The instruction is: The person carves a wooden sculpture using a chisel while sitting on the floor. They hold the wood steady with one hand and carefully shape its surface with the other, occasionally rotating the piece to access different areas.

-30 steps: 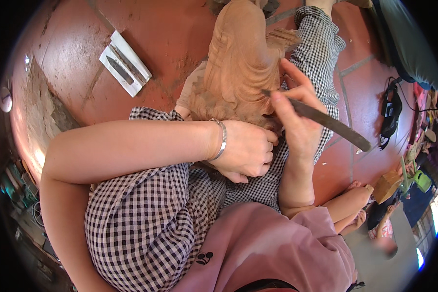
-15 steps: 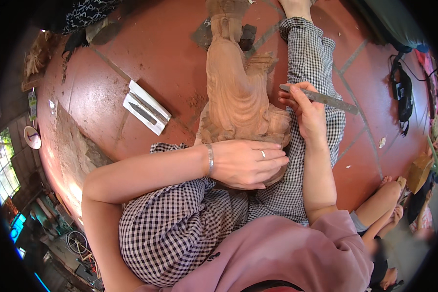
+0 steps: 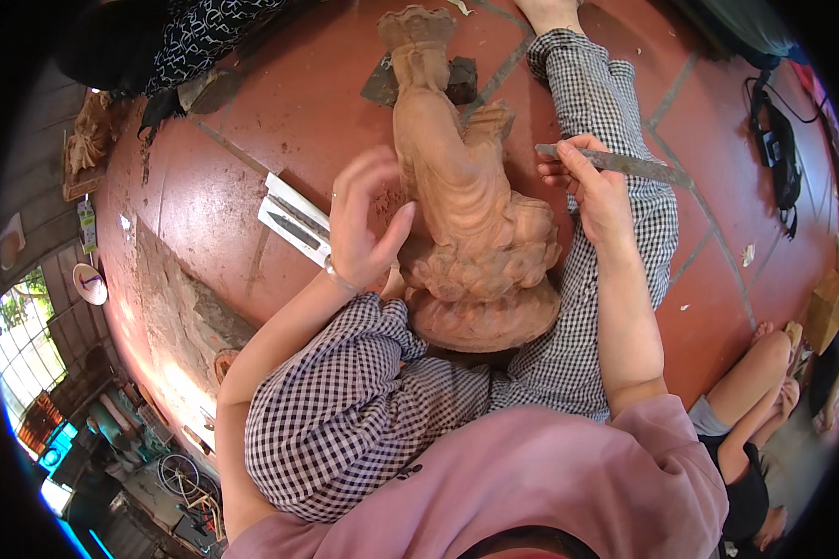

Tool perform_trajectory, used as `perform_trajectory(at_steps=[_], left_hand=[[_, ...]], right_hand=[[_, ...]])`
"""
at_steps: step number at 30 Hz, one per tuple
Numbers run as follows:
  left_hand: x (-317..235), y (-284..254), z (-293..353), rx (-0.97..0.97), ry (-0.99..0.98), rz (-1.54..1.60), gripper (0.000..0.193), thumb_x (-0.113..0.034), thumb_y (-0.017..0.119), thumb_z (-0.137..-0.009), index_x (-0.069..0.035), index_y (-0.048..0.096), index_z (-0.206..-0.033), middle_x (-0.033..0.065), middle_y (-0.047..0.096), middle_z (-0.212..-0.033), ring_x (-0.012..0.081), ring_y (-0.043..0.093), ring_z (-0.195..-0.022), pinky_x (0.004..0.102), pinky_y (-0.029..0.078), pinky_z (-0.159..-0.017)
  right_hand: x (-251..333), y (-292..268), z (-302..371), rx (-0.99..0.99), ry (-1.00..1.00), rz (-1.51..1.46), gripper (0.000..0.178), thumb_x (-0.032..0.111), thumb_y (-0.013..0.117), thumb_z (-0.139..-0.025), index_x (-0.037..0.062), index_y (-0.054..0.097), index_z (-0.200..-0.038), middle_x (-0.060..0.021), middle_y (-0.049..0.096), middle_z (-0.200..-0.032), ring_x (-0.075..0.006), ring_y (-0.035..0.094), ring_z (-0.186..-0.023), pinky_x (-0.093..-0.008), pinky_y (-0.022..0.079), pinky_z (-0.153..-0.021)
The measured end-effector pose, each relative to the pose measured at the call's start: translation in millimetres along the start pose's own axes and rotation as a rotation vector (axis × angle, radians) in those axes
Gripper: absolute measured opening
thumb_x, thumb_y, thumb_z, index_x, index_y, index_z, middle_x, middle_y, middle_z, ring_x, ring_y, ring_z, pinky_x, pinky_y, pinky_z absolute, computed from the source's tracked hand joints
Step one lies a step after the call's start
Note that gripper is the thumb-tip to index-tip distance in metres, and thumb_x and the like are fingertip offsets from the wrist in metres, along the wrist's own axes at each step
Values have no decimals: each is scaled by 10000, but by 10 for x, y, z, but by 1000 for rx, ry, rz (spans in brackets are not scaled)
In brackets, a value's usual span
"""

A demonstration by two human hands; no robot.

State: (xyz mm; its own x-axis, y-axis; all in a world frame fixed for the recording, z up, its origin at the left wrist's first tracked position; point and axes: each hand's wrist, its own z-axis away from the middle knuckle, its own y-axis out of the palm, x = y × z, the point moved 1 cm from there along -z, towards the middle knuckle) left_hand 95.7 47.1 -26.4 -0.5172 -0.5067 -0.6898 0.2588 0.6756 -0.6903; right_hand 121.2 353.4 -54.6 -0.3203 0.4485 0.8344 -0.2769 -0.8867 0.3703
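Observation:
A brown carved statue [image 3: 457, 186] of a seated, robed figure lies on its back between my legs, its lotus-like base [image 3: 485, 317] toward me. My left hand [image 3: 364, 219] is raised beside the statue's left side with fingers spread and nothing in them. It partly covers a white tray-like holder [image 3: 280, 207] where a dark, pointed blade [image 3: 294, 227] lies. In my right hand [image 3: 601, 200], pinched between thumb and fingers, is a flat grey metal file [image 3: 648, 170], held level over my right leg and apart from the statue.
The red tiled floor [image 3: 224, 168] carries brown crumbs and shavings. Dark blocks [image 3: 461, 82] sit under the statue's upper part. A black strap bag [image 3: 781, 158] lies at right, and another person's bent leg [image 3: 746, 377] shows at lower right. Patterned dark cloth [image 3: 205, 42] is at upper left.
My left hand has left the statue's base and moved up and left, fingers now spread. The base is uncovered. My right hand still holds the file in nearly the same place.

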Motion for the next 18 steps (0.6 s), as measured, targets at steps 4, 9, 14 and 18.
perform_trajectory(at_steps=[4,9,14,18], left_hand=[[43,342,-135,-166,-413,404,841,-289,739,-852,-21,273,-1498,197,273,-1552,338,305,-1414,424,313,-1125],[371,503,-141,-62,-899,919,689,-493,372,-1032,-2,264,-1503,159,397,-1493,230,434,-1335,348,371,-1091],[805,771,93,165,-991,978,792,-628,236,-998,5,387,-1449,145,500,-1416,239,496,-1289,366,382,-1091],[761,805,57,219,-1010,1087,897,-712,133,-954,-12,384,-1457,150,479,-1438,261,476,-1315,403,350,-1124]], right_hand=[[37,115,4,-15,28,-16,142,172,592,-972,32,568,-968,-128,692,-964,-181,677,-852,-290,545,-744],[-32,126,-2,-36,61,-14,156,201,536,-1001,48,521,-1019,-151,686,-991,-216,682,-900,-322,552,-791],[-130,164,13,-46,70,28,162,227,497,-1018,67,489,-1042,-155,686,-989,-235,683,-909,-347,549,-821],[-129,143,10,-75,83,22,181,240,500,-1020,60,495,-1041,-156,686,-987,-240,682,-911,-355,549,-828]])
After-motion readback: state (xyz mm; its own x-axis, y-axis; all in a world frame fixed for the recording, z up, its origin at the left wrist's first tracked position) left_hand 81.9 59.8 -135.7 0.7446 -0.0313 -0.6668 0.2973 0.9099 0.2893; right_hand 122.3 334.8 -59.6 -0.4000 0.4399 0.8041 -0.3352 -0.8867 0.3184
